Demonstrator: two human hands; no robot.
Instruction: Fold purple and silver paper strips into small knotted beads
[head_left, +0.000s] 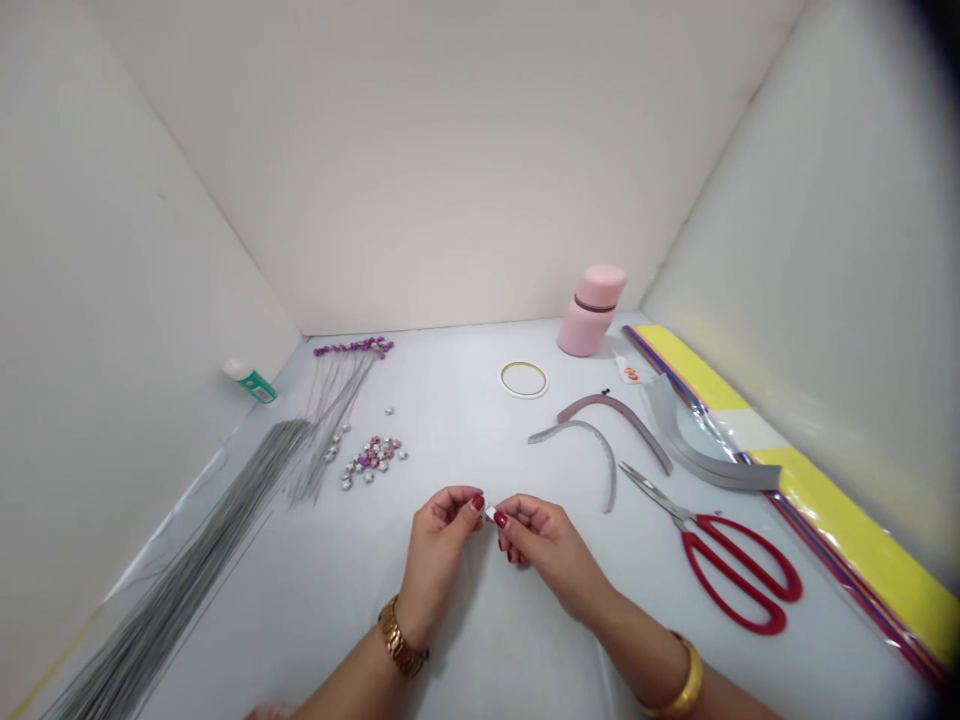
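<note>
Both hands meet over the front middle of the white table. My left hand (448, 525) pinches one side of a small pale piece (490, 513) between thumb and forefinger. My right hand (536, 535) holds the other side of it, fingers curled beneath. The piece is mostly covered by the fingertips, so its exact shape is hard to tell. Left of my hands lies a pile of small silver, pink and purple stars (379, 455). Two curved bundles of strips, one silver (592, 437) and one pinkish (621, 408), rest beyond my right hand.
Red-handled scissors (682, 515) lie at the right, beside grey strips (694, 455) and yellow packets (840, 520). A tape roll (524, 380) and pink bottle (592, 310) stand farther back. Grey wires (202, 560), purple-tipped stems (352, 348) and a glue stick (251, 381) are at the left.
</note>
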